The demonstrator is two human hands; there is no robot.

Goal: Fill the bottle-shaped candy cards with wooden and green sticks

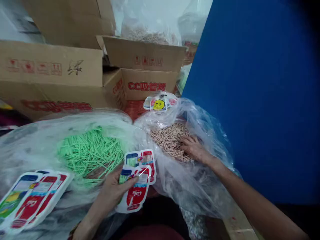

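Low in the middle, my left hand point(113, 188) is closed on a few flat bottle-shaped candy packets point(138, 193), printed red "Cola" and green, with the thumb across the front. Beside that hand lies a heap of thin green candy straws point(93, 151) in a clear plastic bag. To the right, my right hand point(193, 146) reaches into a second clear bag of thin brown candy straws point(170, 136). Its fingers are apart and touch the heap; the fingertips are partly hidden among the straws. More of these packets point(32, 200) lie stacked at lower left.
Open cardboard boxes point(50, 66) with red printing stand behind the bags. A tall blue panel point(252, 100) borders the right side. Packets with a yellow smiling face point(159, 104) rest behind the brown straws. A clear bag of straws point(147, 31) stands farther back.
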